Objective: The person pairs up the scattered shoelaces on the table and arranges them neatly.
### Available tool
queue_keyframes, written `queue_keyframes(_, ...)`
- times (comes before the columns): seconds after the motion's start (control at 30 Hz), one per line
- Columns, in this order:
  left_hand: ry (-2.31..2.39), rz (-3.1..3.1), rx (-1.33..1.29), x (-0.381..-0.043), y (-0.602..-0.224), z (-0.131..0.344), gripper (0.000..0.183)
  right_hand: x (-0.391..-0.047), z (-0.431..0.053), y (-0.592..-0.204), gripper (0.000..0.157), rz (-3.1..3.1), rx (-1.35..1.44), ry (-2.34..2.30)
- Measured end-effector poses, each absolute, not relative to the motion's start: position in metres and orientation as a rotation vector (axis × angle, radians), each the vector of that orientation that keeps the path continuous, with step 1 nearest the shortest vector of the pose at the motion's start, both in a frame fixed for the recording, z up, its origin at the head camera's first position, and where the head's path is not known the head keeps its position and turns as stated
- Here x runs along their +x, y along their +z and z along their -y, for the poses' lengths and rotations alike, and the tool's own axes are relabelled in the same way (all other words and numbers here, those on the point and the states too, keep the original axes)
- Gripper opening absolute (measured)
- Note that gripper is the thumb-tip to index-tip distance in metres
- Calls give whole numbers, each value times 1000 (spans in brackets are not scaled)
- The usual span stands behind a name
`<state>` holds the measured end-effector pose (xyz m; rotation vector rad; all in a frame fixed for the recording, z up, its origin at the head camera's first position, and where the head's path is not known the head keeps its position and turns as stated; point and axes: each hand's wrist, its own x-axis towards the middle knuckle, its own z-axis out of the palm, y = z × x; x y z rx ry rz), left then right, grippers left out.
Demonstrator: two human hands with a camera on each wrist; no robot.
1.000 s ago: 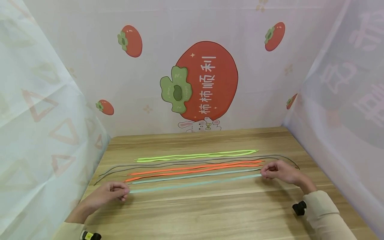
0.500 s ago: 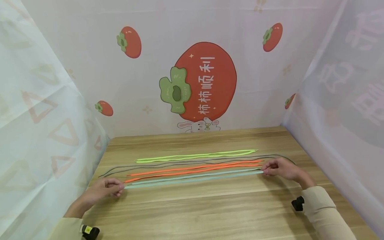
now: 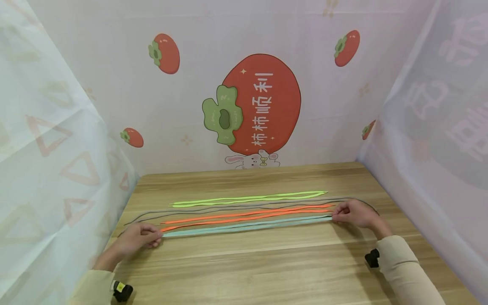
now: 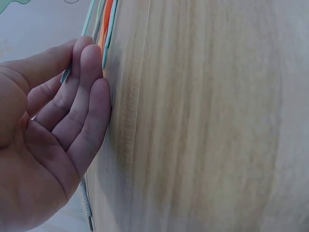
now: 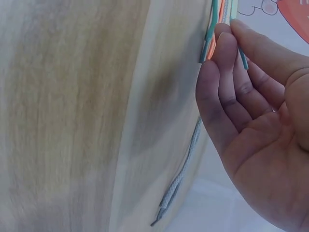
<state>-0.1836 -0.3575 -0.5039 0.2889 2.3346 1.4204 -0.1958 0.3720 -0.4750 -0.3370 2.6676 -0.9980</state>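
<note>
A light turquoise shoelace [image 4: 88,20] is held stretched sideways between my two hands. My left hand [image 3: 139,240] pinches its left end between thumb and fingertips, and the hard tip sticks out past them in the left wrist view. At the other end, my right hand [image 3: 352,214] pinches the lace, its tip [image 5: 243,60] poking out below the thumb. Right alongside, a second turquoise strand [image 5: 212,30] lies on the wooden table. Whether the held strand touches the table along its length is hard to tell.
Beyond the turquoise strands, an orange shoelace [image 3: 267,210], a grey one [image 5: 182,169] and a yellow-green one [image 3: 248,198] lie in rows on the wooden table [image 3: 244,271]. Printed cloth encloses the back and both sides.
Both hands have carried the turquoise lace away from me, up against the strand lying on the table. The left hand has shifted slightly right in the last half second.
</note>
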Motion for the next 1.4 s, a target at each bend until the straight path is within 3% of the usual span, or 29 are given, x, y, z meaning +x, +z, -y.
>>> queue_keyframes(0.33, 1343, -2434, 266, -187, -506, 352, 29, -200, -365, -485, 7, -2680, -347, -1015)
queue_keyframes(0.87, 1051, -2694, 343, -187, -501, 344, 23, -204, -357, -486, 14, -2812, -250, -860)
queue_keyframes(1.2, 807, -2826, 313, -180, -486, 347, 17, -197, -353, -471, 16, -2988, -339, -678)
queue_keyframes(1.4, 657, -2944, 331, -179, -475, 341, 14, -193, -336, -463, 35, -2995, -350, -598)
